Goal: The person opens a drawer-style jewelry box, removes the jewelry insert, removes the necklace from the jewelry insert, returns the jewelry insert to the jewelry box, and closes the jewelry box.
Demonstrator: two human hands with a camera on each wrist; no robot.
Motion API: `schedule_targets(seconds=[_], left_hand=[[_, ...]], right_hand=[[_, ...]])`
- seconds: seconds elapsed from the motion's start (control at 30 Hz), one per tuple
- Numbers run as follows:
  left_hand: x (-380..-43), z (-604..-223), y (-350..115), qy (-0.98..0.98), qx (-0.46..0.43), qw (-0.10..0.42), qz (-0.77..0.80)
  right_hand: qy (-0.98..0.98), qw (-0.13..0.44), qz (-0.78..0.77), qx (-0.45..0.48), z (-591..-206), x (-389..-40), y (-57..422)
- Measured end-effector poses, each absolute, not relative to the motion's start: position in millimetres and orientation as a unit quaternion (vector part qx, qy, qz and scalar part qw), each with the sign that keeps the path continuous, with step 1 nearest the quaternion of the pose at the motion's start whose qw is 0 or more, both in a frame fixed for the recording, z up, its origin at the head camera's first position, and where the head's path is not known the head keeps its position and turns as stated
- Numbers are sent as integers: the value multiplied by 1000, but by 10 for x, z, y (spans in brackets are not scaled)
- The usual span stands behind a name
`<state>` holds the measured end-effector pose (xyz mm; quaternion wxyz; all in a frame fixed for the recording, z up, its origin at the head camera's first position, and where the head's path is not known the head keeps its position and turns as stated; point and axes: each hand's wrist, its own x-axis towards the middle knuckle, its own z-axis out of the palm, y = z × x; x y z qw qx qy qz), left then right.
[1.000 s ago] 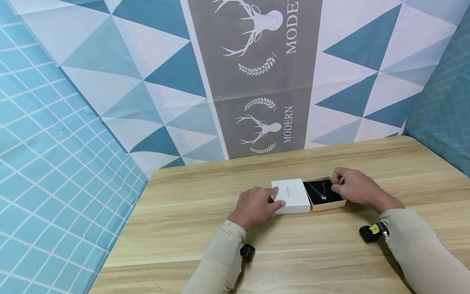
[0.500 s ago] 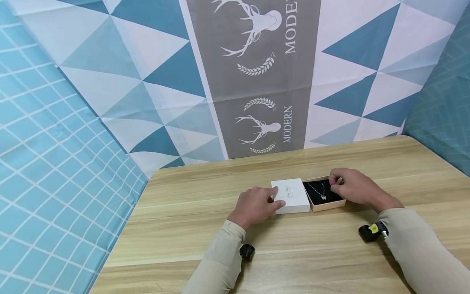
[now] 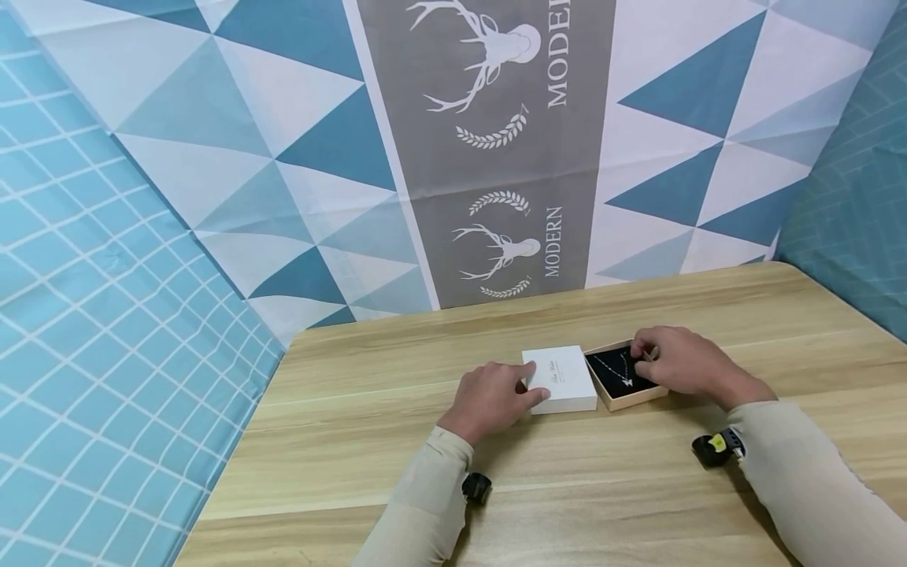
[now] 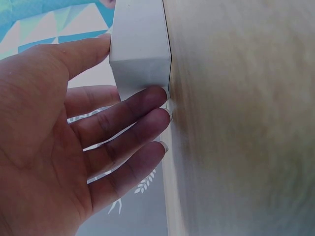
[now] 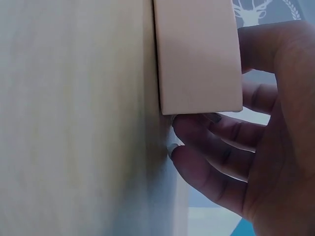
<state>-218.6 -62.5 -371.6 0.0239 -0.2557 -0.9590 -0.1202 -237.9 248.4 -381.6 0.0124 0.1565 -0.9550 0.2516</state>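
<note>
A white box lid (image 3: 567, 378) with fine lettering lies on the table. My left hand (image 3: 490, 398) rests its thumb and index finger on its left edge; in the left wrist view the other fingers extend loosely by the lid's side. Just right of the lid stands a tan box base (image 3: 634, 398) with a black pad inside. On the pad lies a thin silver necklace (image 3: 627, 383) with a small butterfly-like pendant. My right hand (image 3: 682, 361) reaches over the box's right wall, thumb and index finger bent down at the pad; whether they pinch anything I cannot tell. Its other fingers stay outside the box.
The wooden table (image 3: 397, 449) runs back to a patterned cloth wall (image 3: 517, 157), with blue cloth on both sides. Black wrist cameras hang under both sleeves, the right one (image 3: 711, 450) low over the table.
My right hand has shifted slightly left, its fingertips further over the pad. The tan box has turned a little, its near left corner now apart from the lid. My left hand stays put.
</note>
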Motion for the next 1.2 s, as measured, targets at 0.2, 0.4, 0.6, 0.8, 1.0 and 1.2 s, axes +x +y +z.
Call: schedule_targets(seconds=[0.2,0.4,0.6,0.8,1.0,1.2], left_hand=[[-2182,-3715,-616,-959,-257,27,-118],[-2178,-3717,-622,-959,-255,26,-118],[-2175,-3716,-626,-960,-252,27,-117],[-2176,-3719,-626,-960,-253,28,-115],[-2180,-3718,-625,-959,-255,30,-118],[-2186,-3729,-620,-959,-254,30,-118]], right_hand=[[-958,6,241,157,-3794,-2362,2467],[-955,-12,245,169,-3765,-2355,2445],[-956,-25,237,173,-3700,-2333,2392],[-955,-22,232,182,-3715,-2341,2395],[-956,-5,224,189,-3732,-2349,2380],[-957,1,216,195,-3736,-2339,2370]])
